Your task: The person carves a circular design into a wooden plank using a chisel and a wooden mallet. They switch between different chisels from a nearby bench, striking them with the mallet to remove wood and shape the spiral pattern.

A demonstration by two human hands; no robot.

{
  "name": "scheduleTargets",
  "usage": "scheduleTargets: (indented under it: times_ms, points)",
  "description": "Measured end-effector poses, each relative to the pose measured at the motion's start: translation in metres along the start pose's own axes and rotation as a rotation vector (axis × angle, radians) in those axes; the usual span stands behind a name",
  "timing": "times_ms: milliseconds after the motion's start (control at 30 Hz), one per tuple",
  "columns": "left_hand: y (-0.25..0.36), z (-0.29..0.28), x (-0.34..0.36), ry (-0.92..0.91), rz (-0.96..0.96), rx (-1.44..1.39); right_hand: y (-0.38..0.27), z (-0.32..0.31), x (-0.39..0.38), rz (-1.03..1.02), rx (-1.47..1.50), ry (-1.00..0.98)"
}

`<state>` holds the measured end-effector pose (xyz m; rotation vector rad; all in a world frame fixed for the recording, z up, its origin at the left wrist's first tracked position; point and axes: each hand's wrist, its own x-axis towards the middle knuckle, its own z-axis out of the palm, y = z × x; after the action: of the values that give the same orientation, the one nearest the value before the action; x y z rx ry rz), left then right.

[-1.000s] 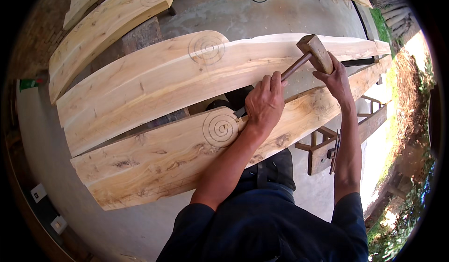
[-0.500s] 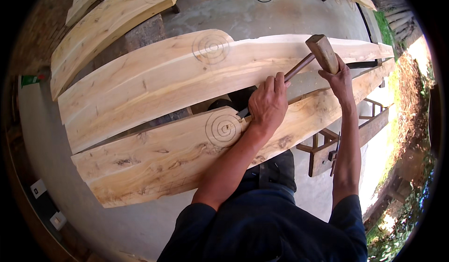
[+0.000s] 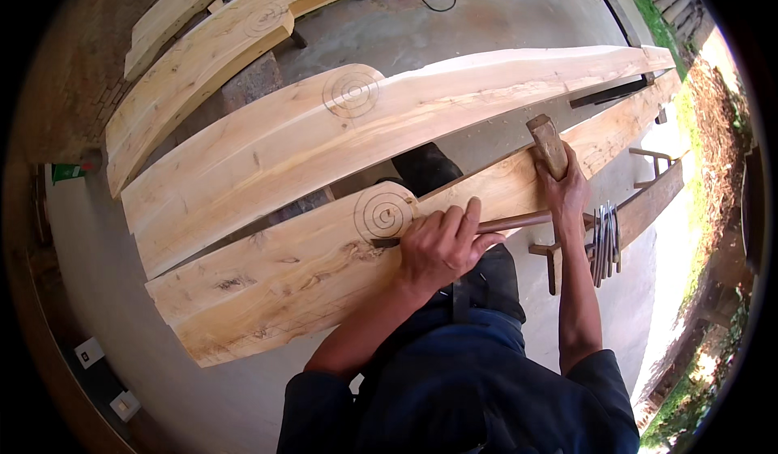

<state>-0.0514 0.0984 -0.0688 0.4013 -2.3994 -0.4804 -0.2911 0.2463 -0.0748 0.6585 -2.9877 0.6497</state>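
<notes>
long pale plank (image 3: 259,288) with rings drawn on it, plain grey floor (image 3: 502,20) underneath, loopy black cord (image 3: 438,9) just lying there, wooden trestle (image 3: 652,201) too

Woodworking workshop, apparently open to outdoors on the right. Evidence: long pale timber slabs with dark concentric rings drawn on them (image 3: 267,280), laid out in rows above a smooth grey concrete floor (image 3: 365,36); blocky brown wooden mallet (image 3: 548,146) and brown-handled chisel-like tool (image 3: 515,222) over the nearest slab; low brown wooden stand (image 3: 651,201), slim grey metal-looking rods (image 3: 604,247) lined up beside it. Sunlit green grass strip (image 3: 660,24) borders the floor, brown ground next to it.
</notes>
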Motion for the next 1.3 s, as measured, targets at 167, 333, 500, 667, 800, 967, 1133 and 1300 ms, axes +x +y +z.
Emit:
scheduleTargets:
  times_ms: [167,333,500,667,800,967,1133,1300]
  points:
    - [-0.104,-0.069,-0.037,-0.095,-0.141,0.089,0.009,0.011,-0.02,-0.133,0.052,0.128]
    - [-0.131,-0.094,-0.053,-0.25,-0.225,0.144,0.008,0.014,-0.022,-0.171,0.051,0.159]
    - [-0.128,-0.09,-0.057,-0.253,-0.239,0.187,0.013,0.016,-0.024,-0.212,0.053,0.172]
    - [-0.127,-0.088,-0.057,-0.227,-0.207,0.137,0.013,0.015,-0.025,-0.197,0.051,0.161]
    - [-0.128,-0.092,-0.06,-0.251,-0.186,0.171,0.011,0.017,-0.025,-0.206,0.057,0.168]
    - [-0.116,-0.098,-0.075,-0.289,-0.198,0.252,0.01,0.014,-0.026,-0.212,0.05,0.18]
    - [-0.105,-0.097,-0.103,-0.223,-0.197,0.208,0.01,0.015,-0.026,-0.211,0.046,0.183]
    - [-0.103,-0.093,-0.106,-0.172,-0.167,0.207,0.007,0.016,-0.026,-0.168,0.011,0.166]
